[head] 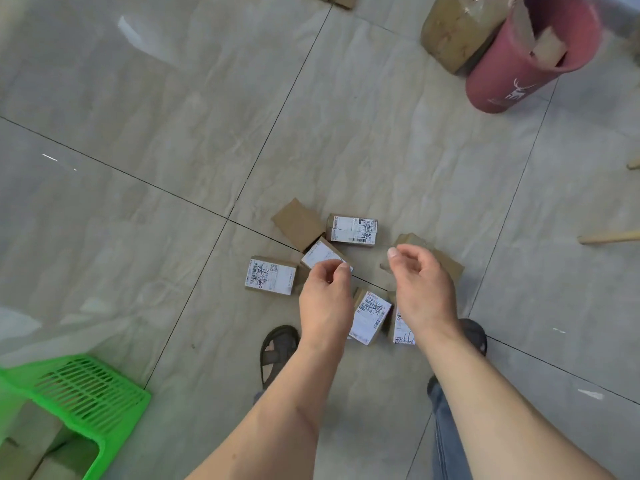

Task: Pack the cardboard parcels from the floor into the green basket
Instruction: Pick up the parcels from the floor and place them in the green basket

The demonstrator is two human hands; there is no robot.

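- The green basket (pixel 86 393) sits at my lower left, well apart from the pile; brown cardboard shows inside it, so I judge some parcels are already packed, though how many I cannot tell.
- The bulk of the job is still on the floor (pixel 138 133): a loose cluster of cardboard parcels just ahead of my feet, about seven that I can count.
- Among them: a plain brown parcel (pixel 297 223), a labelled parcel (pixel 351 229) beside it, another labelled one (pixel 270 275) to the left, and a tilted parcel (pixel 320 254) between these.
- Two more parcels (pixel 370 317) lie under my wrists, partly hidden.
- My left hand (pixel 325 303) hovers over the tilted parcel, fingers loosely curled, grip empty.
- My right hand (pixel 424 285) hangs above a brown parcel (pixel 450 265), fingers relaxed, holding nothing.
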